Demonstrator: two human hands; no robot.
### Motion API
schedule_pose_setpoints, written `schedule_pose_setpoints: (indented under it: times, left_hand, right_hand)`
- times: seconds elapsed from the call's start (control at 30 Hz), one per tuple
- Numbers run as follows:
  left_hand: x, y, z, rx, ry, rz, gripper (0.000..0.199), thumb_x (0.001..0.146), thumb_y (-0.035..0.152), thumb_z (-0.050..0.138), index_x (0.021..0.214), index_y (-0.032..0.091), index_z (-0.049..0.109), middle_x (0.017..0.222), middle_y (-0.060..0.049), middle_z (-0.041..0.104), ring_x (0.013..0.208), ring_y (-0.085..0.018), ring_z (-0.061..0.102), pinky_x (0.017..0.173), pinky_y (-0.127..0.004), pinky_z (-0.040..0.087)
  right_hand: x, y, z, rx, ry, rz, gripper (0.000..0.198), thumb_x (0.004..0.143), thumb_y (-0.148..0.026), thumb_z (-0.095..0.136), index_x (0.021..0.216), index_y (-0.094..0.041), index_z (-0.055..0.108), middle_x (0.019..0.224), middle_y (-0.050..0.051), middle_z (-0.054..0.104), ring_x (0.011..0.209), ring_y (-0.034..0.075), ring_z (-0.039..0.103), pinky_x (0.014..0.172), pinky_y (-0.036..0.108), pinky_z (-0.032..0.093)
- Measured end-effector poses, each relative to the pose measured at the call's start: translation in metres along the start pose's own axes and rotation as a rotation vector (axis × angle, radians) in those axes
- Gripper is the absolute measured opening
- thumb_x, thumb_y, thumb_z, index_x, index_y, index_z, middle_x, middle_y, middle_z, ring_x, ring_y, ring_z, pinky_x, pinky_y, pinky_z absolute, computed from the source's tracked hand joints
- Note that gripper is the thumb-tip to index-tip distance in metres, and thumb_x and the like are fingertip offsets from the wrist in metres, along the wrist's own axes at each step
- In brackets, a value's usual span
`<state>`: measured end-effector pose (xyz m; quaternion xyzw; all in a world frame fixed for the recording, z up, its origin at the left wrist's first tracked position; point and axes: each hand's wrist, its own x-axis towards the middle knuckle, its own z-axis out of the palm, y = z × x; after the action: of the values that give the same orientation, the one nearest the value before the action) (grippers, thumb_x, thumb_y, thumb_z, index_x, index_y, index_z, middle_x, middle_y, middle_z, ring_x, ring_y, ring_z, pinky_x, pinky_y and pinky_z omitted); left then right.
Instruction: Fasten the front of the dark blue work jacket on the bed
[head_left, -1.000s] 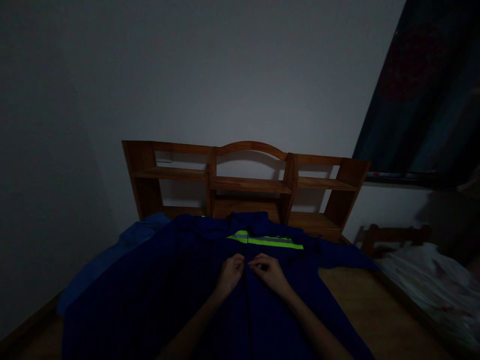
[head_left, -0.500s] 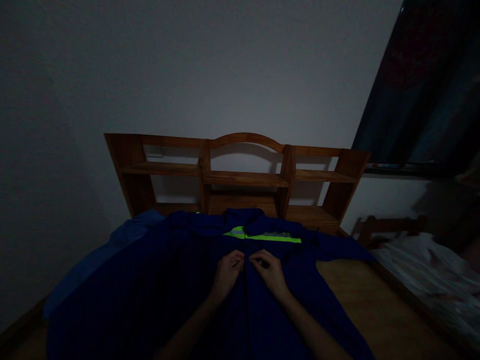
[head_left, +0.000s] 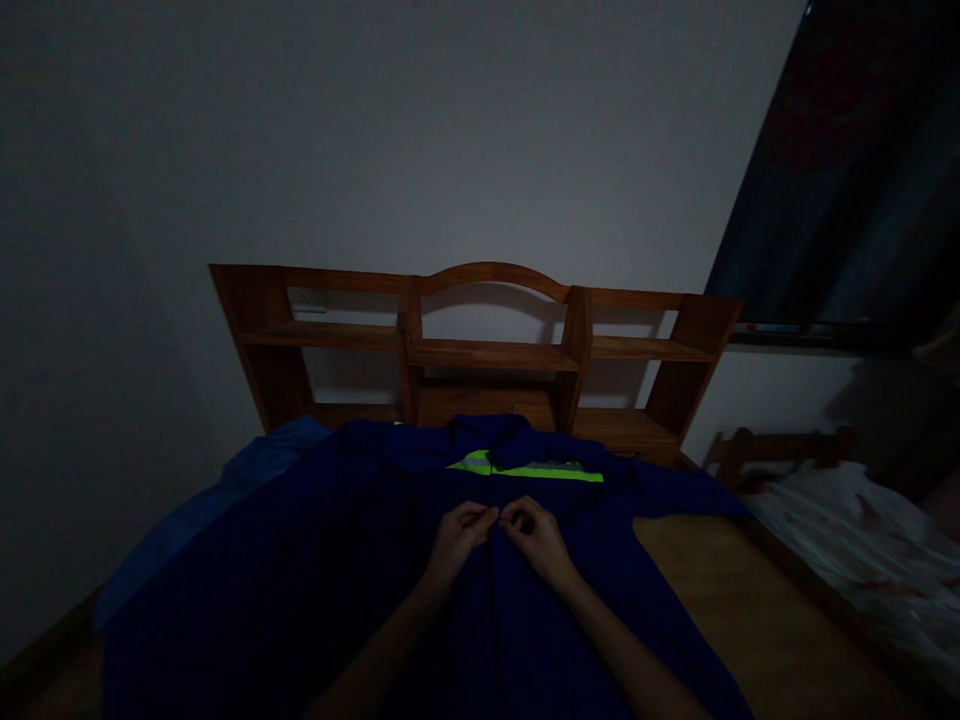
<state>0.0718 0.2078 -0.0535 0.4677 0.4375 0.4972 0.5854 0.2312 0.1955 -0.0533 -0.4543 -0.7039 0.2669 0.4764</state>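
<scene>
A dark blue work jacket [head_left: 585, 610] lies spread out with its collar at the far end, its front facing up. A yellow-green and grey reflective strip [head_left: 555, 473] crosses its chest. Over the front opening, just below the strip, my left hand [head_left: 459, 540] pinches the jacket's edge with thumb and forefinger. My right hand [head_left: 536, 538] pinches the cloth right beside it, and the fingertips of both almost meet. Dim light hides whether a button sits between them.
Behind the jacket stands a wooden headboard with shelves [head_left: 491, 355] against a pale wall [head_left: 480, 130]. Lighter blue cloth [head_left: 247, 480] lies at the left. A wooden surface [head_left: 720, 580] shows at right, beside a whitish plastic-like heap [head_left: 862, 540]. A dark curtain [head_left: 840, 180] hangs upper right.
My left hand has shifted slightly right, bringing its fingertips closer to my right hand's. The jacket lies nearly as before.
</scene>
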Motion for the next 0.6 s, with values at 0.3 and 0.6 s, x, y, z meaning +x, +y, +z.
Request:
schedule_pose_setpoints:
  times: [0.3, 0.6]
  left_hand:
    - [0.008, -0.014, -0.005, 0.043, 0.021, 0.026, 0.036, 0.059, 0.041, 0.073, 0.075, 0.013, 0.057, 0.067, -0.003, 0.062, 0.061, -0.014, 0.060, 0.057, -0.023, 0.046]
    - [0.010, -0.018, -0.007, -0.005, 0.025, -0.018, 0.037, 0.060, 0.037, 0.072, 0.083, 0.014, 0.054, 0.069, -0.003, 0.062, 0.060, -0.012, 0.060, 0.058, -0.023, 0.046]
  right_hand:
    - [-0.002, -0.007, 0.001, -0.078, 0.003, -0.054, 0.004, 0.080, -0.021, 0.058, 0.083, -0.018, 0.059, 0.084, 0.000, 0.056, 0.065, 0.009, 0.051, 0.061, 0.021, 0.040]
    - [-0.004, -0.017, 0.001, -0.111, 0.043, -0.064, 0.008, 0.084, -0.023, 0.054, 0.082, -0.019, 0.060, 0.082, 0.001, 0.057, 0.073, 0.012, 0.054, 0.066, 0.023, 0.039]
